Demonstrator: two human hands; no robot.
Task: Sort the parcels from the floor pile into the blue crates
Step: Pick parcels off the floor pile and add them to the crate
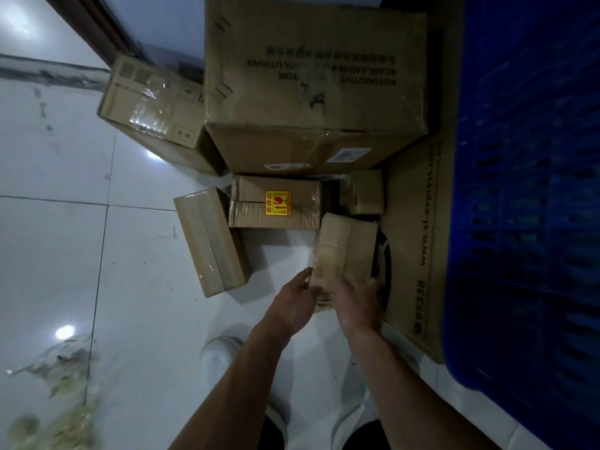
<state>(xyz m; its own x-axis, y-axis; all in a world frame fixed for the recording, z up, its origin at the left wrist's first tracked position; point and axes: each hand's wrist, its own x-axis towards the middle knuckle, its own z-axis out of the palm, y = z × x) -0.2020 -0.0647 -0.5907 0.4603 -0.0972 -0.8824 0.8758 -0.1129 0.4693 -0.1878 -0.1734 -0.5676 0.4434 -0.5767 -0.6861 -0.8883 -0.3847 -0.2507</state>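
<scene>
While the right hand grips the near end of a small cardboard parcel and the left hand presses flat against its glossy taped side, just above the floor beside the blue crate, the parcel looks light, stiff and slightly slippery, and is best clasped by opposite faces.

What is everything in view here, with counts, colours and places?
large box: one, brown, top centre
medium box: one, brown, left of large box
flat carton: one, brown, printed, beside the crate
stickered parcel: one, brown, yellow sticker, centre
long parcel: one, brown, centre left
cube parcel: one, brown, right of stickered parcel
held parcel: one, brown, centre
blue crate: one, blue, right edge
litter: pale, lower left
shoe: white, bottom centre
left hand: touches held parcel
right hand: grips held parcel
</scene>
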